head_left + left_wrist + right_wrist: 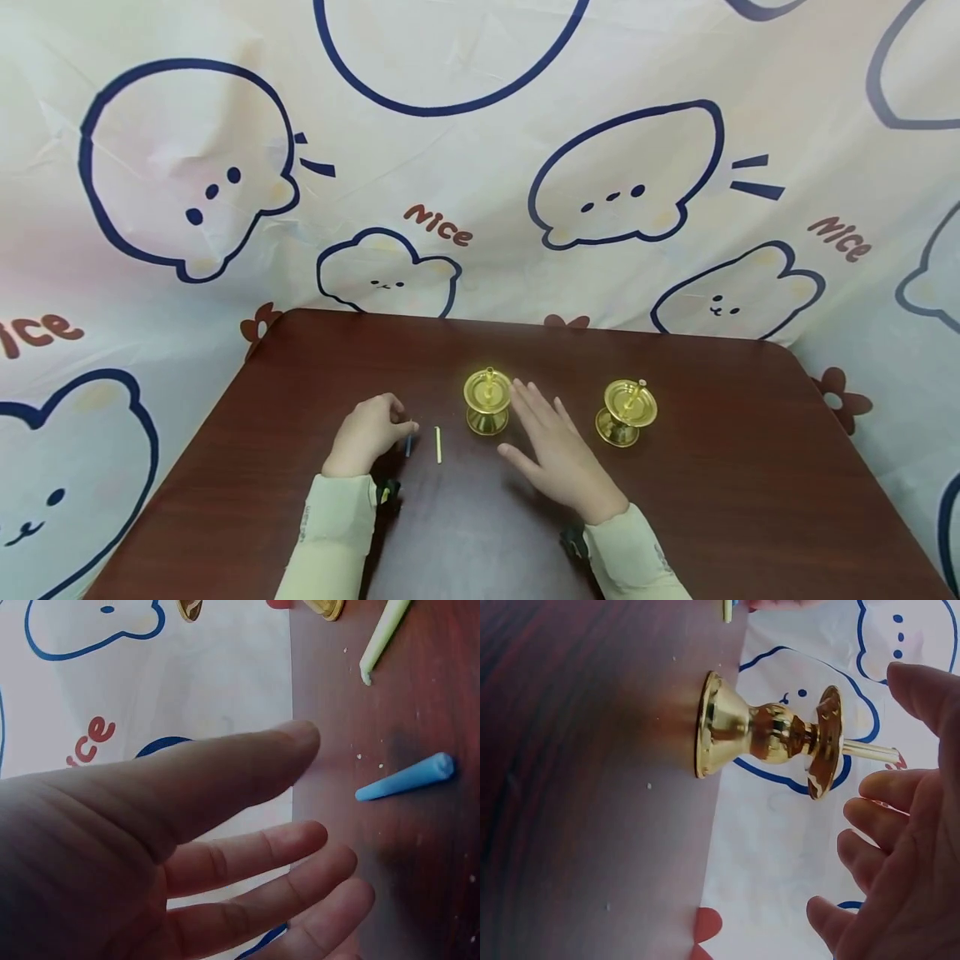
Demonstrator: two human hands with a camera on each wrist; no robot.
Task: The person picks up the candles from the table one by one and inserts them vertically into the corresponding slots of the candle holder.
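Observation:
My left hand (369, 432) hovers just above a thin blue candle (405, 778) lying on the table. In the left wrist view its thumb and loosely bent fingers are apart from the candle and hold nothing. A pale yellow-green candle (438, 445), its short wick end showing, lies to the right of the blue one. A brass candlestick (487, 403) with a dished plate and a narrow tube on top stands upright at centre. Beside it, on its right, my right hand (558, 457) is spread with straight fingers; the right wrist view shows a gap between fingers and candlestick (772, 733).
A second brass candlestick (626, 412) stands upright farther right, beyond the right hand. The dark brown table (750, 483) ends at the back against a printed cloth (495, 175). Small pale crumbs dot the tabletop near the candles.

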